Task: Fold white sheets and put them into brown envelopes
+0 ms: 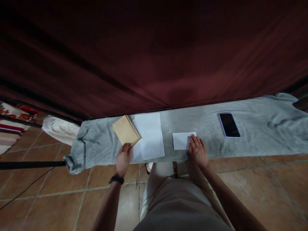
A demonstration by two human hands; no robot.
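Note:
My left hand point(123, 159) grips the near corner of a stack of tan envelopes point(125, 130), which lies partly over a large white sheet point(150, 136). My right hand point(198, 150) rests flat, fingers together, on the right end of a small folded white paper point(182, 140). All of this lies on a narrow surface covered with a grey cloth point(260, 131). A black watch is on my left wrist.
A black smartphone point(229, 124) lies face up on the cloth to the right. A dark red curtain point(154, 57) hangs behind the surface. A black bar point(31, 164) juts in at the left. Brown floor tiles point(264, 186) lie below.

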